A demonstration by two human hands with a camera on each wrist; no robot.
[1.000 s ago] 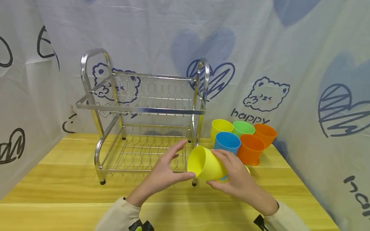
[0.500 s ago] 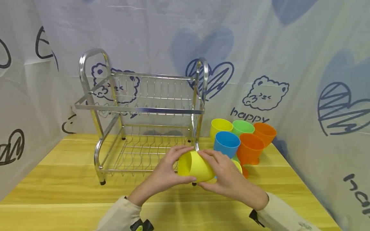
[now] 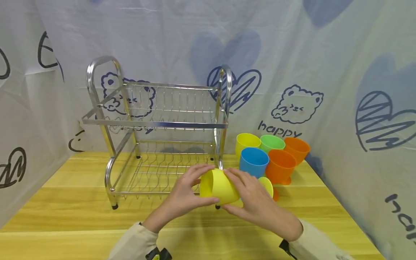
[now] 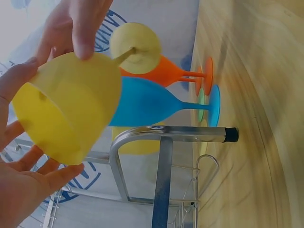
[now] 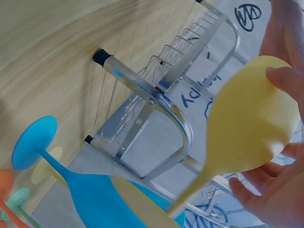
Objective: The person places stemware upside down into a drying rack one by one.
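Note:
A yellow plastic goblet (image 3: 225, 188) is held on its side above the table, its mouth toward the left and its round foot (image 3: 267, 185) toward the right. The right hand (image 3: 255, 200) grips the bowl from the stem side, with the thumb below and fingers above. At the mouth, the left hand (image 3: 183, 193) pinches the rim between thumb and fingers. In the left wrist view the goblet's yellow bowl (image 4: 80, 90) shows hollow. The right wrist view has its bowl (image 5: 249, 118) and stem, with fingertips of both hands around it.
A two-tier chrome dish rack (image 3: 159, 125) stands behind the left hand. Right of it, several upright goblets are grouped: blue (image 3: 254, 162), yellow (image 3: 247, 141), green (image 3: 271, 143) and two orange, the nearer orange goblet (image 3: 280, 169) in front. A patterned curtain (image 3: 292, 54) closes the back.
The right hand has brought the yellow goblet left, and the left hand's fingers have come onto its rim. Over the last half second both hands stay nearly still.

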